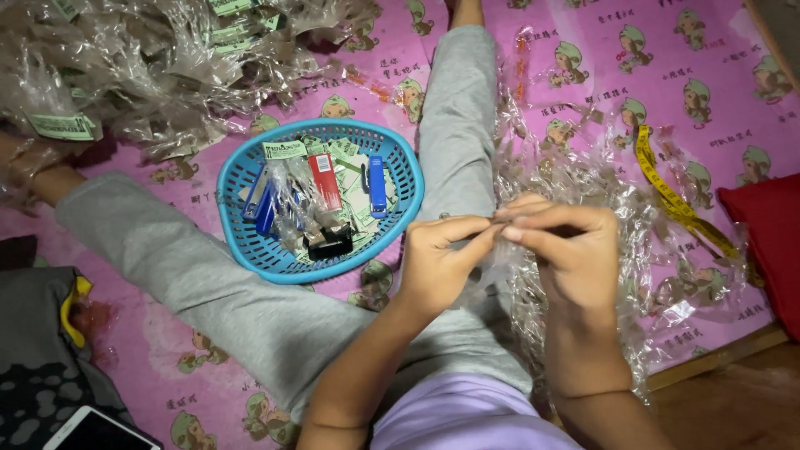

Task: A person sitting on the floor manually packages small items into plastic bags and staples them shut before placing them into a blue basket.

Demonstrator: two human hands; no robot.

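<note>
Fingertips of the left hand [437, 258] and right hand [567, 250] meet in a pinch on a clear plastic bag [500, 258], pulled taut between them above the right leg [458, 125], likely to keep the slippery film flat. At three o'clock from the hands lies a loose heap of clear bags [583, 175], with a yellow tape measure [675, 200] draped over it. At nine o'clock sits a blue basket [242, 175] holding a blue stapler [377, 185], a red box and paper labels. At eleven o'clock a pile of labelled bags [150, 67] crowds the pink mat [725, 67]. A phone [96, 432] lies at seven o'clock.
</note>
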